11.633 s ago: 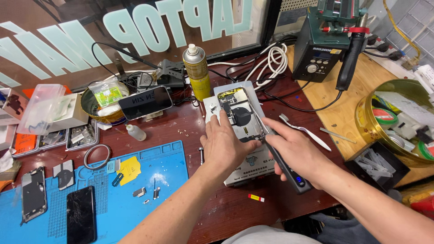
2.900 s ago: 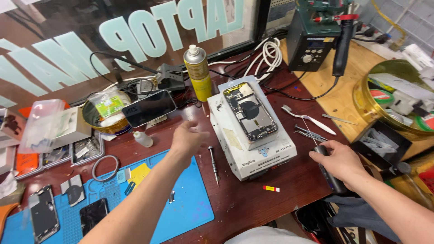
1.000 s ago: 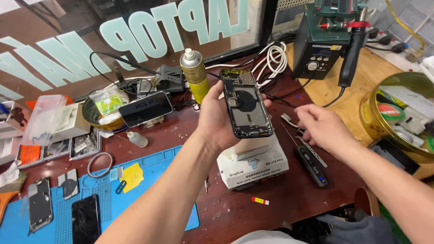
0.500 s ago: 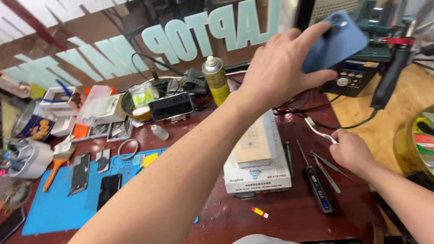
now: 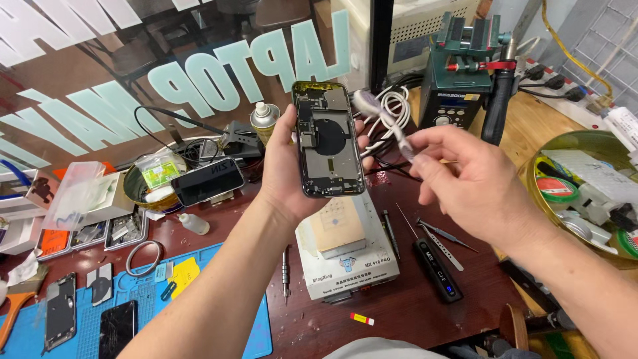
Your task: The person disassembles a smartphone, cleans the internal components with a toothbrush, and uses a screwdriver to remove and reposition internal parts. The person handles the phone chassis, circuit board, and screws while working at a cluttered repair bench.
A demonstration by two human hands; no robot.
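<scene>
We see the left hand (image 5: 292,174) raised above the dark red workbench (image 5: 412,312), wrapped around an opened black smartphone housing with its inner boards and round charging coil exposed (image 5: 329,138). The palm sits behind the housing, the thumb lies along its left edge and the fingertips curl round the right edge, so the grasp is firm and the housing stands nearly upright, its open side facing us. The housing is held in the air, above and slightly behind the white box-shaped heating platform with a tan top plate (image 5: 345,249) that rests on the bench.

The right hand (image 5: 475,183) hovers just to the right of the housing, its thumb and first fingers pinched together on a slim tool with a pale, blurred head (image 5: 382,119). The head points up and left, close to the housing's upper right corner; we cannot tell whether it touches. The other fingers are loosely curled.

On the bench below the right hand lie a black pen-shaped electric screwdriver (image 5: 437,269) and a pair of thin metal tweezers (image 5: 442,234), apart from both hands. A blue silicone work mat (image 5: 219,332) covers the near left of the bench, and a yellow-green spray can (image 5: 264,121) stands behind the left hand.
</scene>
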